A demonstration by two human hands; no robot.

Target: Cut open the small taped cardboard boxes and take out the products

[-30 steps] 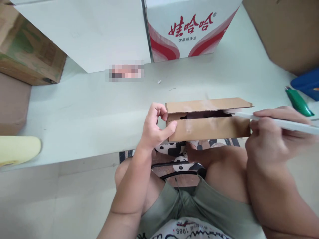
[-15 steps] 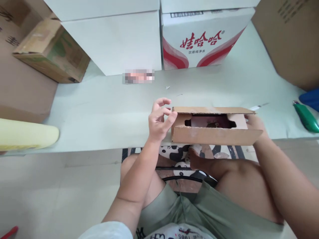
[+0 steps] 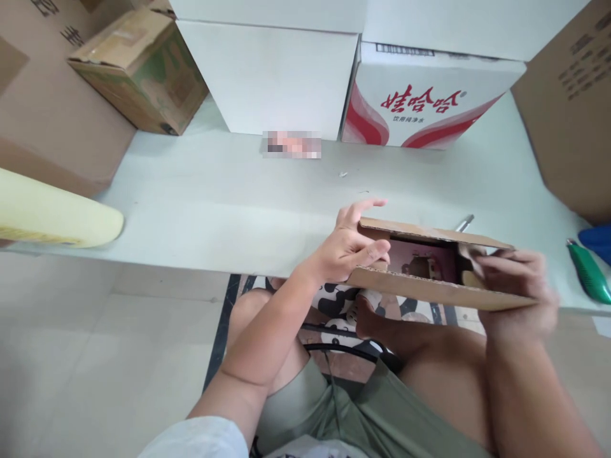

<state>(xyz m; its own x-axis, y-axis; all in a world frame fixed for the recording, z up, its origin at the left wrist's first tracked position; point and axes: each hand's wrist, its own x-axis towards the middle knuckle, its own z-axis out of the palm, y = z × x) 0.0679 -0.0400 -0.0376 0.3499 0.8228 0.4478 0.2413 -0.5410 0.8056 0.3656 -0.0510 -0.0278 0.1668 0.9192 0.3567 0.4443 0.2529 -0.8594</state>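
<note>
A small brown cardboard box (image 3: pixel 420 289) is lifted off the table edge, tilted, its top flaps parted over a pinkish item inside. My left hand (image 3: pixel 351 251) grips the box's left end, thumb on the front wall and fingers over the top flap. My right hand (image 3: pixel 518 289) holds the right end, with its fingers curled over the front flap into the opening. A white utility knife (image 3: pixel 464 222) lies on the table just behind the box.
The pale table (image 3: pixel 214 203) carries a white carton (image 3: pixel 272 76), a red-and-white printed carton (image 3: pixel 420 102), brown boxes at the left (image 3: pixel 138 70) and right (image 3: pixel 568 108), a yellow roll (image 3: pixel 52 213), a green cutter (image 3: pixel 589 280) and a blue object (image 3: pixel 596 242).
My right hand has put down the white knife and taken the box's right end. Both hands have raised and tilted the box, flaps now parted. The view has shifted upward.
</note>
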